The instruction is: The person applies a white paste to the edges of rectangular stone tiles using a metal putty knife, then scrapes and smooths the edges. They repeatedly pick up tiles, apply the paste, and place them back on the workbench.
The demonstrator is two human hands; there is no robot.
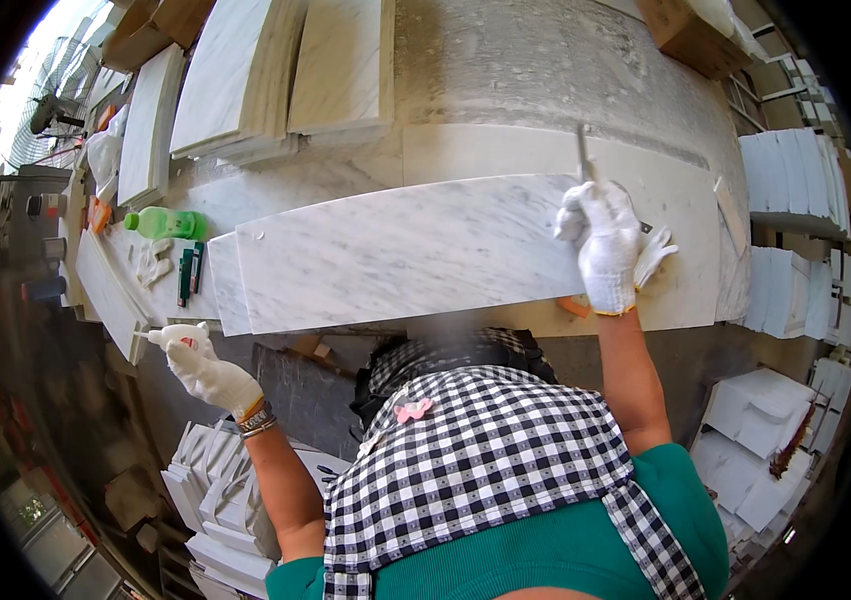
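My right hand point(608, 245), in a white glove, is closed around a thin grey blade-like tool point(583, 152) that points away from me. It is over the right end of a long white marble slab point(406, 250) with grey veins. White glove fabric point(655, 255) shows beside its wrist; whether it is a separate glove I cannot tell. My left hand point(211, 378), also gloved, is off the table's near edge at the left. Its fingers wrap a small white bottle point(184, 338) with a narrow tip. A second slab point(229, 285) peeks out from under the long one's left end.
Stacked marble slabs point(231, 75) stand at the far left. A green bottle point(166, 223), two dark green slim boxes point(190, 273) and a crumpled glove point(153, 262) lie left. An orange piece point(575, 306) touches the slab's near edge. White stacked pieces point(796, 180) stand at the right.
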